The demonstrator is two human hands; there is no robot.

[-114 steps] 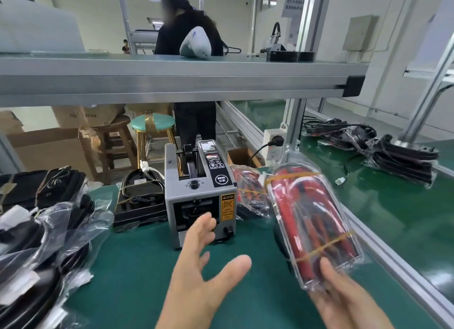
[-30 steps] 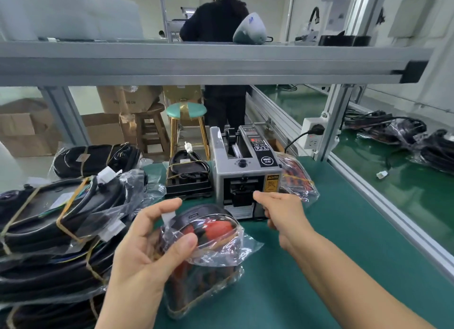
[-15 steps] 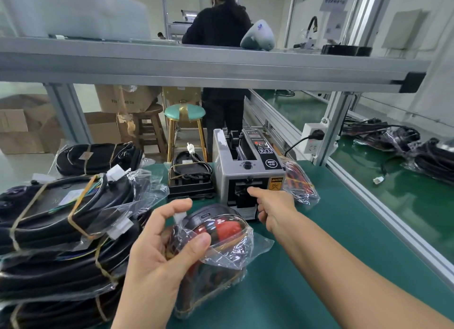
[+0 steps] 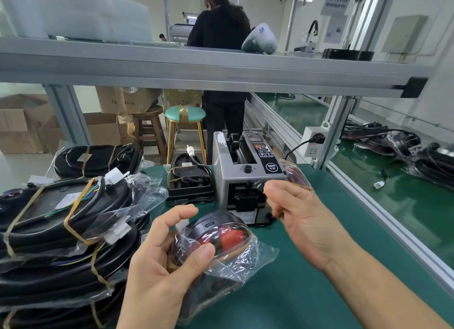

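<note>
the green-matted workbench point(image 4: 307, 292) runs under a grey aluminium shelf point(image 4: 196, 70) in a factory hall. beyond its far edge stand cardboard boxes point(image 4: 22, 129), a wooden stool point(image 4: 149, 129) and a teal stool point(image 4: 184, 115). a person in black point(image 4: 218, 34) stands facing away behind them.

along the left edge lie stacked black cable bundles point(image 4: 61, 218) in clear bags, bound with rubber bands. near the far edge sits a black tray with a coiled lead point(image 4: 189, 181), and just right of it a grey tape dispenser point(image 4: 245, 171). a second bagged red part point(image 4: 294, 174) lies against the dispenser's right side, half hidden by the right hand. a further green bench at the right carries more cable bundles point(image 4: 393, 142).

the left hand point(image 4: 157, 267) grips the bagged lamp point(image 4: 221, 240), a red and black unit in a loose clear bag. thumb and fingers are curled round its upper end, near the bench's front edge, beside the cable stack. the right hand point(image 4: 302, 220) is up in front of the dispenser, blocking its lower right corner. it pinches a strip of clear tape point(image 4: 259, 183) between thumb and forefinger, and the strip is faint.

half a second ago the right hand's fingers were at the dispenser's slot. now it has pulled back and lifted clear. the left hand has kept its hold on the lamp.
</note>
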